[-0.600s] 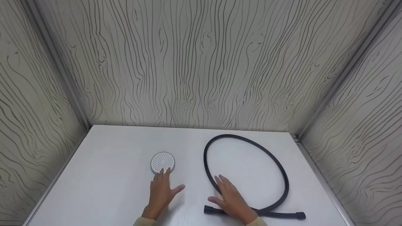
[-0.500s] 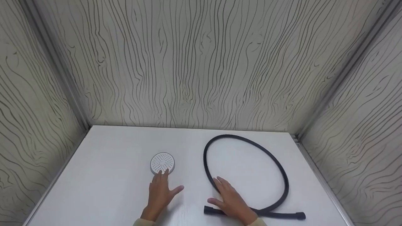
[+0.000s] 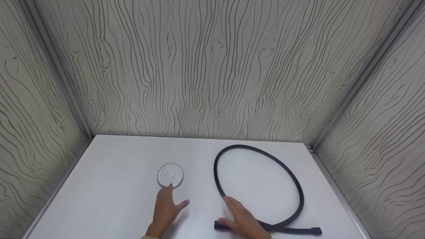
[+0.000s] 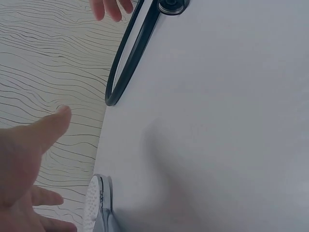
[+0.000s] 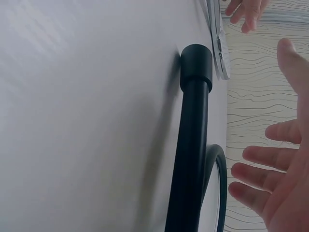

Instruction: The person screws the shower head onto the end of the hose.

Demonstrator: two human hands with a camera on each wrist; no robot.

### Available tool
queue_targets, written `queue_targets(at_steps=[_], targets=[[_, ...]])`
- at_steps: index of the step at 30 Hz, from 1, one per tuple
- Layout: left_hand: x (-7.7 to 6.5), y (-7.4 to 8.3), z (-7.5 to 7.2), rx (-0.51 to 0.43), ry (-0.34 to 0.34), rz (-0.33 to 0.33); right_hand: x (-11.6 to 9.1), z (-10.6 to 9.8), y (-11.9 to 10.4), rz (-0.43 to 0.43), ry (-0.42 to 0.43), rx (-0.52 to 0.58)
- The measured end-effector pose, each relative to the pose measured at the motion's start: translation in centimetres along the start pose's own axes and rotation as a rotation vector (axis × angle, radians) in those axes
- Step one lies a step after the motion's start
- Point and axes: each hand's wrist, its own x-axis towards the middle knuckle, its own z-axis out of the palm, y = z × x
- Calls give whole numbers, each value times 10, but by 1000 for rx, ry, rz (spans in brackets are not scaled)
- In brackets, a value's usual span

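A round white shower head [image 3: 170, 174] lies face up on the left half of the table. My left hand [image 3: 165, 209] hovers over its lower part with thumb spread and fingers extended, hiding any handle in the head view. The left wrist view shows the shower head [image 4: 92, 205] edge-on beyond the fingers. To the right, a black shower hose [image 3: 300, 191] forms a loop with its ends crossing near the front. Above that crossing is my right hand [image 3: 241, 219], fingers extended and holding nothing. One hose end fitting [image 5: 196, 67] appears close up in the right wrist view, apart from the fingers.
The white table [image 3: 123, 186] carries both things. A wood-grain patterned panel [image 3: 199, 66] rises behind it, with similar panels on the left and right. Grey metal rails [image 3: 59, 66] run along the corners.
Both hands have drawn back slightly toward the person, uncovering a little more of the shower head. The head view has tipped slightly. The shower head and hose stay in place on the table.
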Motion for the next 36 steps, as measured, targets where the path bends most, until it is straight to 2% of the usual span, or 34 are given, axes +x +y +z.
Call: queue_targets(at_steps=[12,21,25,29,36], targets=[[1,-5,3,12,22,-50,-2,4,-4,77,-105,47],[3,-7,2,6,-34,-114,-8,9,-2,-8,-69,-12],[3,-8,3,6,-50,-138,-9,10,-2,-1,-99,-13],[3,-8,3,12,-53,-151,-9,11,-1,16,-135,3],[3,-8,5,-9,-37,-182,-10,12,-1,-21,-141,-8]])
